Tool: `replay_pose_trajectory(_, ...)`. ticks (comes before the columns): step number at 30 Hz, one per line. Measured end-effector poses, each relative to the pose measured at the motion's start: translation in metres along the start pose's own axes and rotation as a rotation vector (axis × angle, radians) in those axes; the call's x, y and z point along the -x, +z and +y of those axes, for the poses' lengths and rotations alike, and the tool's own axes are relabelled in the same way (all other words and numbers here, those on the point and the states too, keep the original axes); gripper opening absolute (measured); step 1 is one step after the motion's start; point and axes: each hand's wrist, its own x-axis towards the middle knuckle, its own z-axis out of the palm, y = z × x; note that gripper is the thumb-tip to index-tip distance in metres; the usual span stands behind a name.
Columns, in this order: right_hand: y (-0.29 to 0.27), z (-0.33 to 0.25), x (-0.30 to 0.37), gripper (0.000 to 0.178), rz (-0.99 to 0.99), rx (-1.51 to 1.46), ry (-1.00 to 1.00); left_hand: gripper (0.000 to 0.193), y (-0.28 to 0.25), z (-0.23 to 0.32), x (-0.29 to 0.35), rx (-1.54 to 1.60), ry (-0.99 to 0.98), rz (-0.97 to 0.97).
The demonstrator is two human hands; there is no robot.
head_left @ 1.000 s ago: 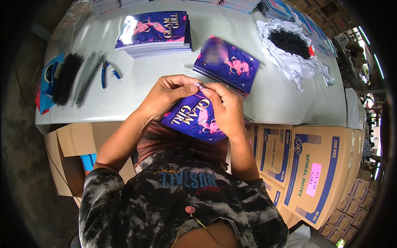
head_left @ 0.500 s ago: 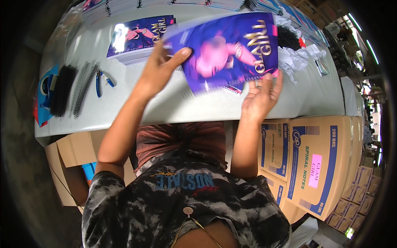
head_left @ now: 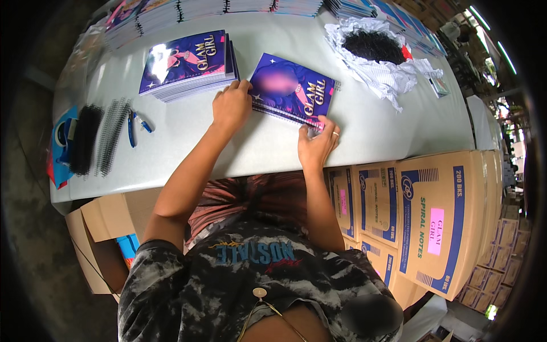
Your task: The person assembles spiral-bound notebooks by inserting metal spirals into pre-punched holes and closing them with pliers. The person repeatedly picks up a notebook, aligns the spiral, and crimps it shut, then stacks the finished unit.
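Observation:
A purple and blue spiral notebook (head_left: 292, 85) lies flat at the middle of the table, its wire binding along the edge nearest me. My left hand (head_left: 232, 105) is closed at its left edge, with the fingertips by the corner. At the near right corner, my right hand (head_left: 319, 145), a ring on one finger, grips the bound edge between thumb and fingers. Just left of my left hand stands a stack of matching notebooks (head_left: 188, 60), covers up. Whether other pages or books lie under the notebook I cannot tell.
Black wire spirals (head_left: 88, 139), clear-grey spirals (head_left: 112, 137) and blue-handled pliers (head_left: 132, 128) lie at the table's left. Crumpled white paper (head_left: 387, 80) holds a black tangle of wire (head_left: 373, 47) at right. Notebook stacks (head_left: 199, 10) line the far edge; cardboard cartons (head_left: 433, 228) stand below right.
The notebook, earlier raised and blurred in both hands, is now down on the table. Both hands have come lower and nearer to me, still at its edges.

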Motion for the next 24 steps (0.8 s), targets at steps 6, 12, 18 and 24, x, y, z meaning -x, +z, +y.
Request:
replay_pose_trajectory(6, -0.011, -0.004, 0.000, 0.045, 0.035, -0.011, 0.021, 0.046, -0.082, -0.014, -0.007, -0.269, 0.250, 0.496)
replay_pose_trajectory(12, -0.016, -0.047, 0.004, 0.054, 0.004, -0.513, -0.369, 0.026, -0.129, -0.061, 0.014, -0.212, 0.162, 0.064)
replay_pose_trajectory(18, -0.023, -0.097, 0.010, 0.034, -0.897, -0.776, -0.504, 0.017, -0.169, -0.036, 0.076, 0.019, 0.472, -0.267)
replay_pose_trajectory(24, -0.013, -0.073, 0.008, 0.018, -0.451, -1.034, -0.142, 0.033, -0.176, -0.227, 0.061, -0.292, -0.322, 0.146)
